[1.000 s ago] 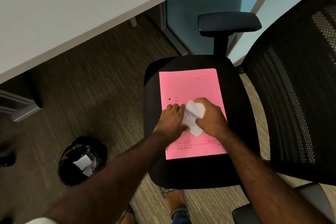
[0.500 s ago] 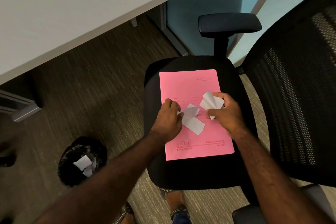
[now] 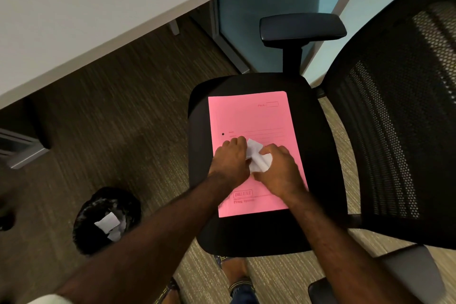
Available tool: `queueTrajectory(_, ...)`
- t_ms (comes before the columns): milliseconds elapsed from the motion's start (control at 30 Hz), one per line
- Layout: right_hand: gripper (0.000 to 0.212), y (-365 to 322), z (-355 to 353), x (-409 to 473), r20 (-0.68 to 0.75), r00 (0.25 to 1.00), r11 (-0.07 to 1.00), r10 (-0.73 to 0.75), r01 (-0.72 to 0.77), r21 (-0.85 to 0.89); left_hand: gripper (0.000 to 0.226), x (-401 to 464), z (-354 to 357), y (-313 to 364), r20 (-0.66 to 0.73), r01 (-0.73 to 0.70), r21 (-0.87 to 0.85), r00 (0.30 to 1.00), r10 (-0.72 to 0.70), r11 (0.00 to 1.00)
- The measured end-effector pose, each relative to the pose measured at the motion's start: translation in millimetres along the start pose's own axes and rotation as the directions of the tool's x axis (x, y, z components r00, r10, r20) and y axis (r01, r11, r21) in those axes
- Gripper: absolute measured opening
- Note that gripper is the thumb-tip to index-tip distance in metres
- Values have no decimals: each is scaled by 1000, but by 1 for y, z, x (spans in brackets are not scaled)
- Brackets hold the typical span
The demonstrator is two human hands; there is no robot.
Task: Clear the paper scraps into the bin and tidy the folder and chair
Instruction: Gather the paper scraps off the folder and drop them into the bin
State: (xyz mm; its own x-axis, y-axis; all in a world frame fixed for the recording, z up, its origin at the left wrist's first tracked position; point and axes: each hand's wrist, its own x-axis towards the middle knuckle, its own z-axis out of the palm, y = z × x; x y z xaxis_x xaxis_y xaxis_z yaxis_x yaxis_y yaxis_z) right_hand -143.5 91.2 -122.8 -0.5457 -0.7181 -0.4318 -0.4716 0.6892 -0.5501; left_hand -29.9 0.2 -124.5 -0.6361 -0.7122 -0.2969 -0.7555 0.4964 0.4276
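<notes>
Back together come both hands, the right hand (image 3: 278, 168) swinging its scrap in against the left hand (image 3: 232, 160) again. Scraps (image 3: 257, 158) are bunched between them on the folder's (image 3: 249, 116) middle, fingers of both curled down on the paper, gathering it. Folder lies flat on the chair (image 3: 313, 145) seat, nearer its right edge. Bin (image 3: 106, 219) on the floor to the left already holds a few pieces. Left to do, I'd say: bin this bunch, then folder and chair. Both forearms reach forward, palms down.
</notes>
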Motion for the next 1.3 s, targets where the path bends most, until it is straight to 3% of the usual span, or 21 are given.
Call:
queueTrajectory(267, 59, -6, 6, -4, -10, 996, 995, 91, -91, -46, 49, 13, 15, 2, -21, 42, 128, 999, -40, 991)
queueTrajectory(400, 54, -5, 10, -2, -2, 991, 991, 134, -134, 3, 51, 17, 13, 4, 32, 164, -45, 986, -162, 985)
queueTrajectory(567, 50, -6, 11, 2, 7, 976, 974, 218, -217, -71, 41, 23, 7, 7, 83, 301, -225, 953, -290, 927)
queueTrajectory(833, 45, -9, 9, 5, 17, 977, 974, 213, -211, -81, 52, 20, 4, 18, 66, 213, -166, 977, -204, 963)
queueTrajectory(1100, 44, -3, 2, -2, -24, 972, 970, 232, -233, -67, 49, 27, 3, 16, 108, 287, -263, 957, -268, 921)
queueTrajectory(1300, 31, 12, -20, 2, 82, 963, 960, 256, -263, 95, 42, 28, 3, 16, 83, 316, -273, 949, -305, 909)
